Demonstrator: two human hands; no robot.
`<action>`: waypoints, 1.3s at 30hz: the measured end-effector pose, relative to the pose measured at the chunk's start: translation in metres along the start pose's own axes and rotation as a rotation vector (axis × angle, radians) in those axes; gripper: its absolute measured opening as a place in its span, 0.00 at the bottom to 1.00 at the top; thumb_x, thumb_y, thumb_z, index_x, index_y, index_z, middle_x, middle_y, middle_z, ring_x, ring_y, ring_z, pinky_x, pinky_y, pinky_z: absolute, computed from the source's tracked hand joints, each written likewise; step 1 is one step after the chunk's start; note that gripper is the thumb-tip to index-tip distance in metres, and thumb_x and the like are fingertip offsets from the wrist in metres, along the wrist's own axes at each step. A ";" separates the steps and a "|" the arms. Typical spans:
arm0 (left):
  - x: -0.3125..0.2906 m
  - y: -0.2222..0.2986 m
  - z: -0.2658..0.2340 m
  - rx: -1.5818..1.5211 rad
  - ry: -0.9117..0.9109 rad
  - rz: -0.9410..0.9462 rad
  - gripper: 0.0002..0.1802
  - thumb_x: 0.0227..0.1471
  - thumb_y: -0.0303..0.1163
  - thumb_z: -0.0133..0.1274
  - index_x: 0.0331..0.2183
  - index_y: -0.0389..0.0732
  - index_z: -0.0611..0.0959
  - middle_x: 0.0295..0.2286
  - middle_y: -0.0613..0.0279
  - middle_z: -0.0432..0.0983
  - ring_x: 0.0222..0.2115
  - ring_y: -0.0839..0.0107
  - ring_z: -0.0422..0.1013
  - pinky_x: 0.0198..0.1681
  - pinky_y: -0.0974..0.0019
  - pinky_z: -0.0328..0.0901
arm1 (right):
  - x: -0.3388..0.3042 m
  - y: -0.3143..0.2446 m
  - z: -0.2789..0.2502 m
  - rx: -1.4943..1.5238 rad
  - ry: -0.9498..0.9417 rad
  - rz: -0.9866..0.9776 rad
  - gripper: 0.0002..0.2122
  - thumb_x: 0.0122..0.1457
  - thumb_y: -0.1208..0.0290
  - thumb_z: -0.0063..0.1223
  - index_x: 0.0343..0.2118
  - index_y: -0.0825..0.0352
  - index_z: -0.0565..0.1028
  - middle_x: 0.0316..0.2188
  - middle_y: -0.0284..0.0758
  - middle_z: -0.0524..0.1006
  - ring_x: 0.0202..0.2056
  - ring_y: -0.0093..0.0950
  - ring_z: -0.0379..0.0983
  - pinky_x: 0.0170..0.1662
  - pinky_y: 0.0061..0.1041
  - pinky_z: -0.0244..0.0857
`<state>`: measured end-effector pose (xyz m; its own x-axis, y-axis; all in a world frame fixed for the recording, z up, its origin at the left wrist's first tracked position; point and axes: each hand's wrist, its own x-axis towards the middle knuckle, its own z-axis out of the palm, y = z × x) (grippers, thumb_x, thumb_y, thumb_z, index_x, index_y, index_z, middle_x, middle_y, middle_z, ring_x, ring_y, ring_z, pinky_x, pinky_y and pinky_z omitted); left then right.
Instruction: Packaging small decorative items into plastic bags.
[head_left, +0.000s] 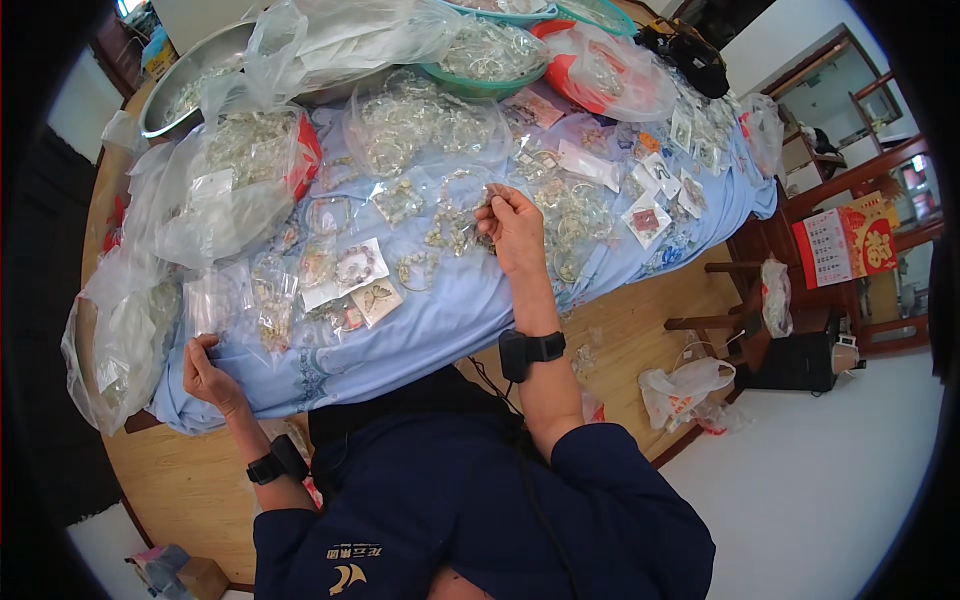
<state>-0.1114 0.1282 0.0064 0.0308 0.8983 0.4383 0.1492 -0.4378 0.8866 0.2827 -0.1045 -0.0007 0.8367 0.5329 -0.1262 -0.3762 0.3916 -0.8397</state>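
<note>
My right hand (pixel 515 232) reaches over the middle of the cloth-covered table, thumb and fingers pinched on the edge of a beaded bracelet (pixel 458 212) among pale loose jewellery. At the near left edge, my left hand (pixel 210 380) is closed, its fingertips at the lower edge of a clear plastic bag (pixel 209 300). Between the hands lie a white card with a bracelet (pixel 358 266), a card with a butterfly shape (pixel 377 300) and bagged beads (pixel 272 315). What lies under my right fingers is partly hidden.
Large clear bags of jewellery (pixel 235 175) crowd the table's far side, with a metal basin (pixel 165 115), a green basin (pixel 485 88) and a red bag (pixel 565 75). Carded pieces (pixel 647 218) lie right. A plastic bag (pixel 685 390) and a black box (pixel 800 355) stand on the floor.
</note>
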 end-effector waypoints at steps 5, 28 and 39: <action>-0.001 0.000 0.000 -0.002 0.013 -0.001 0.19 0.60 0.31 0.41 0.22 0.32 0.78 0.22 0.64 0.73 0.26 0.76 0.65 0.33 0.72 0.59 | 0.000 0.001 -0.001 0.014 0.000 -0.015 0.09 0.60 0.80 0.44 0.41 0.73 0.73 0.27 0.35 0.75 0.24 0.22 0.73 0.25 0.18 0.68; -0.002 0.005 0.002 -0.023 0.042 0.006 0.19 0.59 0.29 0.41 0.21 0.32 0.78 0.21 0.65 0.73 0.26 0.76 0.65 0.33 0.73 0.59 | -0.002 -0.015 0.009 -0.099 0.009 -0.063 0.07 0.60 0.80 0.45 0.40 0.71 0.74 0.29 0.33 0.75 0.27 0.25 0.76 0.24 0.18 0.67; -0.003 0.006 0.002 -0.048 0.030 0.041 0.19 0.59 0.29 0.41 0.21 0.32 0.78 0.21 0.64 0.73 0.26 0.76 0.66 0.34 0.73 0.60 | 0.059 -0.044 0.049 -0.217 0.041 -0.202 0.13 0.58 0.81 0.44 0.45 0.79 0.69 0.35 0.44 0.76 0.32 0.33 0.78 0.32 0.22 0.74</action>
<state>-0.1089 0.1226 0.0100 0.0063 0.8785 0.4776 0.1013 -0.4758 0.8737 0.3289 -0.0539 0.0551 0.9029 0.4282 0.0372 -0.1103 0.3145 -0.9428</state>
